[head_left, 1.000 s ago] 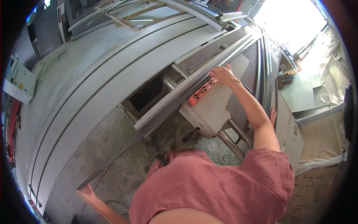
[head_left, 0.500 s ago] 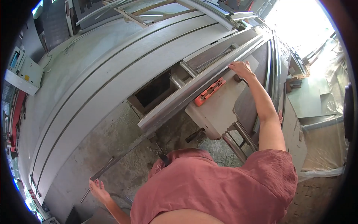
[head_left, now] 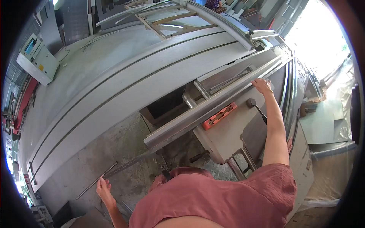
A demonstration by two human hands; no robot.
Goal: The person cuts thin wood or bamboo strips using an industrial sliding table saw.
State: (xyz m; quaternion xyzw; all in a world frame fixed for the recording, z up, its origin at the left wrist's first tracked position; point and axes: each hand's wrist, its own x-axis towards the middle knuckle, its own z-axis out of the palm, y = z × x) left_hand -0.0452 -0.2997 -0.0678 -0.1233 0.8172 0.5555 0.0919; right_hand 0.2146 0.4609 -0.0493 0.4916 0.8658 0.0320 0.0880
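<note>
A long, narrow metal strip (head_left: 131, 163) runs diagonally from the lower left up along the near side of a grey metal beam (head_left: 182, 123). My left hand (head_left: 103, 189) is closed on the strip's near end, low at the left above the floor. Far up the beam, my right hand (head_left: 262, 86) has its fingers bent over the edge beside it; the strip there is partly hidden by them. Below that hand lies a mallet (head_left: 251, 103) with a dark handle. An orange-red slotted tool (head_left: 219, 115) rests on the flat support next to the beam.
A wide grey machine bed (head_left: 125, 89) with long grooves curves across the left. A thin rod (head_left: 91, 185) lies on the floor by my left hand. A control box (head_left: 40, 62) stands at far left. Metal frames (head_left: 167, 28) lie at the back; plastic-wrapped material (head_left: 330, 165) stands right.
The view has shifted, so the beam and machine bed sit lower. My right hand has slid a little farther along the beam, and the mallet is now uncovered. My left hand still holds the strip.
</note>
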